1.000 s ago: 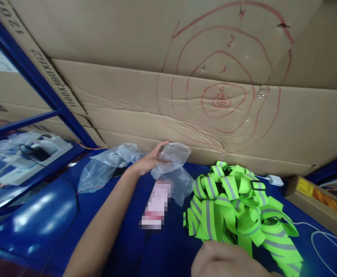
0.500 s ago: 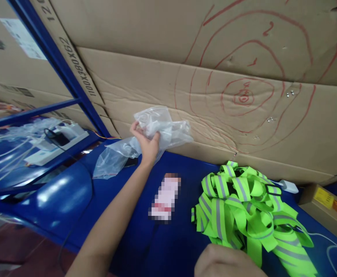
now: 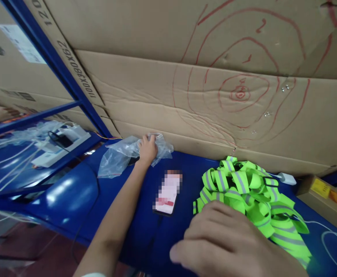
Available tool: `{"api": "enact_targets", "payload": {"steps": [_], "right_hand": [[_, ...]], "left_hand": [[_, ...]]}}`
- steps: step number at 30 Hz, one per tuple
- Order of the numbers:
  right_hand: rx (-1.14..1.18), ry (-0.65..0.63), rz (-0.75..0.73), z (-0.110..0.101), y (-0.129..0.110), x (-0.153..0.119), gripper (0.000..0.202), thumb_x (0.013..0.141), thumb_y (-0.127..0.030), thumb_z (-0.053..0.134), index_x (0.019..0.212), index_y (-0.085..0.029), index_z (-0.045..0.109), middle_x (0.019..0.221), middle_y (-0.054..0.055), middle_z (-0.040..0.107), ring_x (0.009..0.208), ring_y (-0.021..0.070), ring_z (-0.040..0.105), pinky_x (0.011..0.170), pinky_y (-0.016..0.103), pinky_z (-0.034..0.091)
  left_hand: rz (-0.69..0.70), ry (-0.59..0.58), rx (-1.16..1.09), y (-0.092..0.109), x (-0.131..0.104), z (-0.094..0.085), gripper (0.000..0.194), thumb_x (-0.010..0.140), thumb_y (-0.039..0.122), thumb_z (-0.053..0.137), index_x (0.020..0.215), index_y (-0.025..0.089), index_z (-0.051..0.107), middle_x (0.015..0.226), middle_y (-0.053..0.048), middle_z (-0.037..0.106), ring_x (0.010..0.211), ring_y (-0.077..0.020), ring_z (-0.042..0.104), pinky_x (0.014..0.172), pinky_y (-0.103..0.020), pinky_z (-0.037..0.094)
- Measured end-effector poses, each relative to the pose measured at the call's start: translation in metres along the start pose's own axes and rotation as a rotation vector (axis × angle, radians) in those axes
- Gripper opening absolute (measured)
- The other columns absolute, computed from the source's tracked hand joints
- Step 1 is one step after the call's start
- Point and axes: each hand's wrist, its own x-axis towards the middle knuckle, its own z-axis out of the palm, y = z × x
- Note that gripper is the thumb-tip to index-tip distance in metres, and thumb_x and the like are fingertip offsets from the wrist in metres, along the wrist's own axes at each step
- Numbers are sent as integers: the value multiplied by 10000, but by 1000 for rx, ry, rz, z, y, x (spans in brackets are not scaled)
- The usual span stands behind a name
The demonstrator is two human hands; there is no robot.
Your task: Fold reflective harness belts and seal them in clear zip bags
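Observation:
At the back of the blue table, my left hand [image 3: 148, 149] presses down on crumpled clear plastic bags [image 3: 116, 157], its fingers curled into the film. My right hand [image 3: 217, 238] hovers in the foreground with its fingers curled in. Its palm is hidden, so whether anything is in it does not show. Just beyond that hand lies a tangled heap of neon green straps [image 3: 243, 184] with grey reflective stripes and black buckles. Between my two arms a phone [image 3: 168, 192] lies face up with its screen lit and partly pixelated.
Cardboard [image 3: 145, 92] with a red hand-drawn target stands behind the blue table [image 3: 67, 192]. A white power strip [image 3: 61, 146] with cables sits beyond the blue frame at left; another person's hand [image 3: 0, 115] is past it. A small carton [image 3: 324, 200] is at right.
My left hand has lowered with the plastic bag, from against the cardboard down to the table. My right hand has risen further into view, in front of the green straps.

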Motion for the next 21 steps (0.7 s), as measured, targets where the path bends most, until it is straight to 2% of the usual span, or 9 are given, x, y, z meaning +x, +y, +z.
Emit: {"api": "enact_targets", "payload": {"steps": [3,6,8,11,14,17,21], "right_hand": [[-54,-45,80,-5,-5,-2,143,1059,-216,562,1103,-229,698,927,-6,740,891,132,680,894,282,511],[-60,-194,168,-11,-4,-12,179,1006,-243,656,1182,-266,680,1023,-10,746,931,161,694,888,299,528],[-120,-261,218,-15,-2,-20,295,983,-263,686,1275,-286,651,1098,8,748,943,190,703,851,321,548],[-217,-259,283,-18,-5,-29,378,973,-314,694,1345,-283,630,1151,47,749,930,226,714,782,340,567],[-128,-320,245,-21,-16,-32,379,965,-336,708,1336,-294,641,1135,33,754,953,216,714,787,316,575],[-2,-392,200,-25,-27,-33,360,957,-318,722,1309,-307,651,1093,4,756,993,193,709,852,290,576],[-53,-413,258,-30,-28,-33,401,962,-345,716,1353,-305,637,1147,21,755,989,209,724,810,303,594]], "left_hand": [[3,-146,-3,-6,8,-11,465,821,164,645,1282,112,604,1363,-270,542,1191,-400,642,1033,-527,505],[50,-234,-34,-17,16,-39,574,780,231,743,1332,185,593,1269,-153,643,1144,-319,668,1043,-434,518],[80,-229,-55,-22,18,-59,579,820,249,727,1377,217,573,1236,-111,673,1152,-296,656,1063,-434,508],[117,-179,-88,-22,17,-80,535,849,249,736,1361,183,596,1285,-116,658,1187,-290,624,1112,-472,475],[215,-45,-169,-14,14,-86,472,830,214,777,1276,148,640,1312,-113,624,1264,-296,568,1172,-503,426],[304,83,-240,-1,11,-84,455,802,186,816,1226,153,657,1331,-104,576,1348,-306,489,1218,-525,377],[253,21,-186,20,2,-79,445,789,184,829,1206,143,677,1352,-126,523,1330,-351,485,1173,-631,371]]}}
